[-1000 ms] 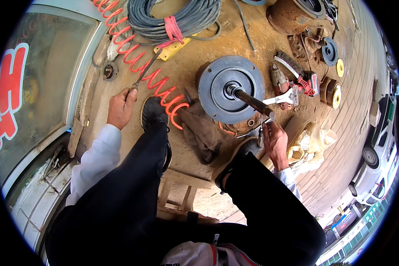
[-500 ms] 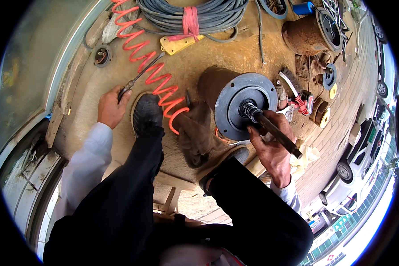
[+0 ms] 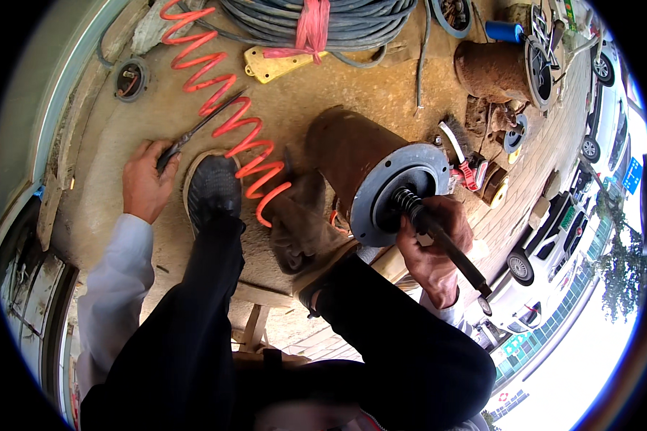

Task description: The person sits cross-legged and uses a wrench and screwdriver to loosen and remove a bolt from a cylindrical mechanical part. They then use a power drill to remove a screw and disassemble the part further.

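Observation:
My left hand (image 3: 145,181) grips the handles of dark long-nose pliers (image 3: 198,131) lying on the dirty ground, next to my black shoe (image 3: 212,188). An orange coiled air hose (image 3: 223,115) runs past the pliers and the shoe. My right hand (image 3: 435,248) is wrapped around a long dark shaft (image 3: 449,248) that sticks out of the grey end plate (image 3: 395,190) of a rusty cylindrical motor housing (image 3: 349,154), which lies tilted on its side.
A coil of grey cable tied with pink ribbon (image 3: 316,21) and a yellow plastic piece (image 3: 277,65) lie at the top. A second rusty cylinder (image 3: 496,65), a wire brush (image 3: 456,144) and small round parts sit at the right. Parked cars (image 3: 546,251) stand beyond.
The motor housing has tipped from standing on end onto its side. My right hand has closed around its shaft. My left hand has stayed on the pliers.

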Demonstrator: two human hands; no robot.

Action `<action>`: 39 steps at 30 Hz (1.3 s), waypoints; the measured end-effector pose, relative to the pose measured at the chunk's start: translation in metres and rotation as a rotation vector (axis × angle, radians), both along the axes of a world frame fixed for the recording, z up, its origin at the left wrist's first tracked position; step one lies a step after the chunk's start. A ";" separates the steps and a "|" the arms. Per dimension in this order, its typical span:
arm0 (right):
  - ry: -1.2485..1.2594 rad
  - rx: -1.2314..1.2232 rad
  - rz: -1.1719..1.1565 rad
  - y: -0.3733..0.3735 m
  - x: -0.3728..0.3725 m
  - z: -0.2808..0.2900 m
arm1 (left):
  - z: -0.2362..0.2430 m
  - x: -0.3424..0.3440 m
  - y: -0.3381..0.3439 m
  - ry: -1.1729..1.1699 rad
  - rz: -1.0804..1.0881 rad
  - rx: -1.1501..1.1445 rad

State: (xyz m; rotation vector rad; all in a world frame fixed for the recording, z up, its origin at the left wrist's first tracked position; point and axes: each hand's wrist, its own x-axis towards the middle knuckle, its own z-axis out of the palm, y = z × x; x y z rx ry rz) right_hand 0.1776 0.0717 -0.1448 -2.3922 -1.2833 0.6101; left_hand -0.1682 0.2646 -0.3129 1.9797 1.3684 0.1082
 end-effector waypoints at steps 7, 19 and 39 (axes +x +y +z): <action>-0.020 -0.016 0.119 0.012 0.005 0.006 | -0.002 -0.003 0.001 -0.017 -0.004 -0.005; 0.055 -0.061 0.204 0.024 0.011 0.014 | -0.005 -0.002 0.000 -0.005 -0.004 -0.007; -0.054 0.034 0.153 0.012 0.007 0.009 | -0.001 0.000 0.001 0.010 0.004 -0.015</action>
